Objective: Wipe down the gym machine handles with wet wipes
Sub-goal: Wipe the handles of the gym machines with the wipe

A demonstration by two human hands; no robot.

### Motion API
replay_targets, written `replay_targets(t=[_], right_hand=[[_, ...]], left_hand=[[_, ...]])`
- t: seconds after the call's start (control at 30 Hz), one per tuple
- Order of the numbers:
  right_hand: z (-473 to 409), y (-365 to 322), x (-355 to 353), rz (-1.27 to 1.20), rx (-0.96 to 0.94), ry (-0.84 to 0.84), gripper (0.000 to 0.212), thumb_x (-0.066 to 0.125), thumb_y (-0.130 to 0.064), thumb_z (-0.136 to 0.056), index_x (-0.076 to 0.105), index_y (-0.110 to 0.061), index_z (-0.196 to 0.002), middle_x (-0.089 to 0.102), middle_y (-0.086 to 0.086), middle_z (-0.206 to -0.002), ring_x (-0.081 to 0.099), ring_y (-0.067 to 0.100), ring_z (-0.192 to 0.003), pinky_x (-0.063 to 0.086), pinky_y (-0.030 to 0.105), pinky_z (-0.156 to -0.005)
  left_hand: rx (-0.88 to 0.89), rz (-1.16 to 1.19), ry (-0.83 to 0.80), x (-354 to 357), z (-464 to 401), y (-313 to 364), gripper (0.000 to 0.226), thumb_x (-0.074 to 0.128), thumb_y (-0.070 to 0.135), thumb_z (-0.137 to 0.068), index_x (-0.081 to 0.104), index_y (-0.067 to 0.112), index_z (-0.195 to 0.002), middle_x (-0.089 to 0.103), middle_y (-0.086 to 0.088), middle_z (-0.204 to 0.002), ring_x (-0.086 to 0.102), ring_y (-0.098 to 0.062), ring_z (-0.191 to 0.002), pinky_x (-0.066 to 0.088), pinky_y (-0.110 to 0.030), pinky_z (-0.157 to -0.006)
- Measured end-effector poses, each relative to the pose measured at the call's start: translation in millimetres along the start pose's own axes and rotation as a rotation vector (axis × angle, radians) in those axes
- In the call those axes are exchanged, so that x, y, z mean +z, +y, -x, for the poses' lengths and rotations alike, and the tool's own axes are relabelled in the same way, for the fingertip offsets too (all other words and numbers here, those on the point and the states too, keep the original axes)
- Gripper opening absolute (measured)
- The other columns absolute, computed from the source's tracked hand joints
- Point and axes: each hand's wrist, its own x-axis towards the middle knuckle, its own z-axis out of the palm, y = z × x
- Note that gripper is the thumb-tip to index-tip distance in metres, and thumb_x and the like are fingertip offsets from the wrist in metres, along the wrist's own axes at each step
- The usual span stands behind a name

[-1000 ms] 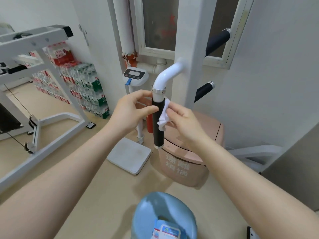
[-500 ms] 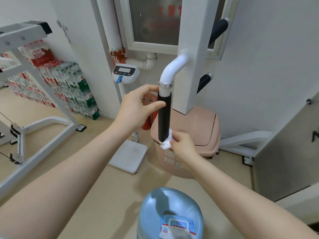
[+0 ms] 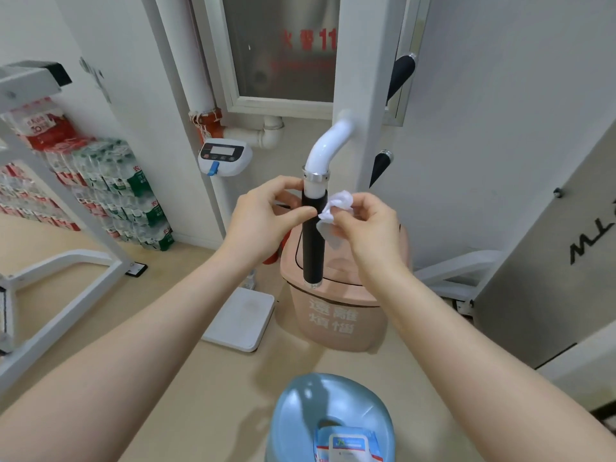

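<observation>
Item, black handle grip [image 3: 312,243]: hanging upright from a curved white tube [image 3: 325,150] that is joining the white machine post [image 3: 358,95]; a metal collar [image 3: 315,177] is sitting where tube and grip meet. The grip's lower end is hanging in front of the pink bin.

Item, wet wipe [image 3: 336,206]: white, crumpled, pressing against the right side of the grip near its top.

Item, my right hand [image 3: 368,228]: fingers closing together on the wet wipe, pinching it between thumb and fingertips.

Item, my left hand [image 3: 266,221]: thumb and fingers curling round the upper part of the grip from the left, clasping it just below the collar.

Item, pink bin [image 3: 336,315]: standing on the floor behind and below the grip, white characters showing on its front.

Item, white floor scale [image 3: 238,320]: lying just left of the bin, its display head [image 3: 225,156] standing on a pole above.

Item, blue water jug [image 3: 328,418]: sitting at the bottom edge, a pack of wipes [image 3: 346,446] resting on top.

Item, two further black handles [image 3: 401,73], [image 3: 380,166]: projecting right of the post.

Item, stacked bottled-water packs [image 3: 110,185]: standing against the left wall, behind a white machine frame [image 3: 66,208].
</observation>
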Motion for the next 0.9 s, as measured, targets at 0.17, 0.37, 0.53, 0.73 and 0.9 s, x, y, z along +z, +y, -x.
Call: replay_targets(t=[0.17,0.37,0.53,0.73,0.9], right_hand=[[18,31,5,0.094,0.144,-0.049,0.022,0.053,-0.009,-0.091,0.069,-0.02,-0.081,0.068,-0.003,-0.077,0.064,0.001,-0.072,0.056,0.023,-0.074],[18,2,-2,0.056,-0.051,-0.178,0.034,0.045,-0.004,-0.092,0.07,-0.026,-0.085,0.07,0.002,-0.081,0.064,0.007,-0.081,0.053,0.023,-0.08],[33,23,-11,0.158,0.02,-0.181,0.029,0.046,0.001,-0.09,0.07,-0.013,-0.083,0.068,-0.008,-0.073,0.061,-0.007,-0.073,0.049,0.013,-0.077],[39,-1,7,0.605,-0.727,0.015,0.013,0.055,-0.008,-0.086,0.068,-0.005,-0.087,0.062,0.002,-0.096,0.056,0.012,-0.081,0.04,0.015,-0.063],[14,-10,9,1.325,-1.323,-0.019,0.019,0.054,0.007,-0.079,0.069,-0.003,-0.085,0.07,0.006,-0.089,0.065,0.021,-0.087,0.045,0.024,-0.064]], left_hand=[[0.021,0.0,-0.039,2,0,-1,0.027,0.071,0.025,-0.079,0.058,0.041,-0.096,0.061,0.013,-0.079,0.056,0.001,-0.066,0.047,-0.018,-0.073],[0.045,0.017,-0.081,1,-2,-3,0.03,0.071,0.023,-0.079,0.058,0.038,-0.101,0.059,0.013,-0.079,0.053,0.004,-0.061,0.046,-0.02,-0.071],[0.02,0.027,-0.091,-2,-4,-5,0.032,0.071,0.026,-0.078,0.056,0.051,-0.092,0.061,0.013,-0.081,0.06,-0.01,-0.071,0.052,-0.038,-0.075],[-0.023,0.156,-0.187,-13,-3,-3,0.02,0.067,0.019,-0.083,0.066,0.031,-0.099,0.067,0.01,-0.088,0.063,-0.003,-0.075,0.051,-0.025,-0.078],[-0.04,0.152,-0.226,-18,8,-20,0.033,0.05,0.0,-0.084,0.065,0.029,-0.092,0.069,0.01,-0.087,0.06,0.002,-0.079,0.048,-0.021,-0.08]])
